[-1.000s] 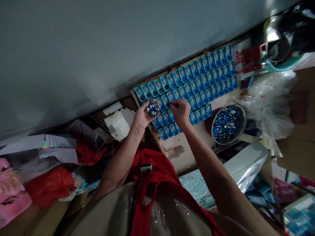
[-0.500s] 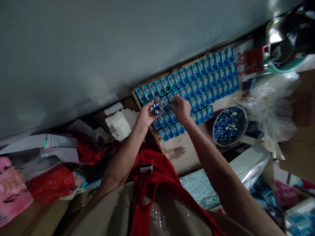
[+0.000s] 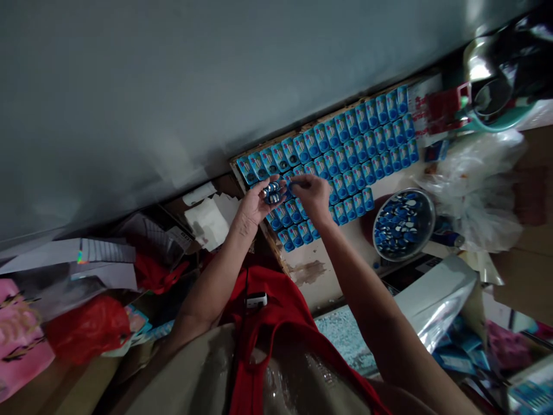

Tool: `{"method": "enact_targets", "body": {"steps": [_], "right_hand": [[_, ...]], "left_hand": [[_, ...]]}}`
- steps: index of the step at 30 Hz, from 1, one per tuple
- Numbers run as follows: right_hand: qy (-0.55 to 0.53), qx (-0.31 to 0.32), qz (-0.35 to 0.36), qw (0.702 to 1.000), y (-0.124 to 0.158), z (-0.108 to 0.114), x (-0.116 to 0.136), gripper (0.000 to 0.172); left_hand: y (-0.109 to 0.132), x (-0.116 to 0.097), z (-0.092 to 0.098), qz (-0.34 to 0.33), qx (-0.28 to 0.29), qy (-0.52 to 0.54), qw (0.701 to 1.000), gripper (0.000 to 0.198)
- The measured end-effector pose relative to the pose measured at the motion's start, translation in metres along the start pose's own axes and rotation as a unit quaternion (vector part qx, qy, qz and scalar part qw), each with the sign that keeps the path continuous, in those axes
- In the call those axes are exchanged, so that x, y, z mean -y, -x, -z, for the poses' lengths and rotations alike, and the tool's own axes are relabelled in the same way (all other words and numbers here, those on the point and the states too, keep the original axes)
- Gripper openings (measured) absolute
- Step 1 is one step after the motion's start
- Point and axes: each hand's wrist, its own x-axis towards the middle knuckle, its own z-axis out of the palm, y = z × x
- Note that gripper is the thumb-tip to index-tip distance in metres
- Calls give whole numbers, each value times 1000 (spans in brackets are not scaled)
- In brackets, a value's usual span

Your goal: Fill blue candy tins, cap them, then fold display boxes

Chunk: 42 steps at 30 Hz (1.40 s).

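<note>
My left hand [image 3: 257, 202] is palm up, its fingers curled around several small blue-and-white round pieces [image 3: 272, 193]. Close by its fingertips, my right hand [image 3: 314, 199] is pinched, with what looks like one small blue piece between thumb and finger; the fingers partly hide it. Both hands are over rows of blue cards [image 3: 341, 155] on a worn board [image 3: 309, 271]. Dark round pieces show on several top-row cards at the left end, while the other cards show blue circles. My hands cover part of the middle rows.
A metal bowl [image 3: 432, 222] full of blue-and-white pieces stands right of the cards. Beyond it lies a clear plastic bag [image 3: 479, 184]. A grey wall [image 3: 173, 75] runs along the back. White paper [image 3: 207, 222] and a red bag [image 3: 88, 328] are at left.
My right hand has moved slightly left and down, closer to my left hand's fingertips. The left hand stays cupped around its pieces. The view has shifted a little.
</note>
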Motion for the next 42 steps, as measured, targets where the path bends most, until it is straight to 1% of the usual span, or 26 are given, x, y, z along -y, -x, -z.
{"method": "enact_targets", "body": {"steps": [2, 3, 5, 7, 10, 14, 17, 19, 21, 23, 26, 28, 31, 33, 35, 37, 39, 40, 42], "right_hand": [[60, -41, 12, 997, -25, 2, 4, 29], [91, -52, 17, 994, -39, 3, 6, 27], [146, -49, 22, 988, -65, 2, 9, 23], [191, -27, 12, 981, -86, 1, 9, 17], [243, -9, -10, 970, -106, -1, 7, 11], [257, 10, -6, 966, -114, 0, 6, 13], [257, 4, -4, 966, -104, 3, 9, 15], [239, -6, 5, 971, -88, 4, 14, 12], [193, -5, 42, 980, -63, 6, 18, 9], [136, 23, 108, 985, -34, 6, 19, 15], [88, 61, 186, 977, 2, 6, 13, 24], [80, 79, 222, 968, 15, 4, 5, 24], [75, 128, 255, 956, 18, 1, -8, 21], [82, 155, 239, 955, 14, -2, -14, 18], [90, 176, 206, 958, 9, -2, -17, 14], [76, 183, 171, 965, 6, -1, -18, 9], [22, 166, 126, 978, 6, 0, -19, 10], [-22, 158, 100, 982, 5, 0, -19, 14], [-124, 144, 51, 980, 2, -1, -21, 26]], "left_hand": [[2, -10, 1, -13, 14, 0, 1000, 23], [3, -14, 2, -19, 19, -5, 1000, 24], [4, -22, 2, -22, 29, -17, 999, 25], [3, -27, 2, -16, 42, -23, 999, 25], [-1, -27, 1, -5, 64, -17, 998, 26], [-5, -20, 1, 6, 69, -7, 998, 24], [-2, -14, 2, 10, 61, 0, 998, 24], [1, -11, 3, 9, 60, 9, 998, 25], [3, -9, 5, 10, 63, 13, 998, 26], [3, -7, 7, 13, 60, 12, 998, 27], [1, -2, 7, 17, 41, 8, 999, 28], [-1, 1, 6, 19, 35, 4, 999, 29], [-4, 5, 5, 16, 22, -9, 1000, 29], [-6, 6, 6, 22, 11, -26, 999, 27], [-7, 7, 7, 38, 5, -40, 998, 25], [-8, 8, 7, 45, 1, -37, 998, 24], [-8, 8, 6, 38, 2, -22, 999, 24], [-8, 7, 6, 33, 3, -13, 999, 24], [-6, 5, 7, 23, 8, -4, 1000, 22]]}}
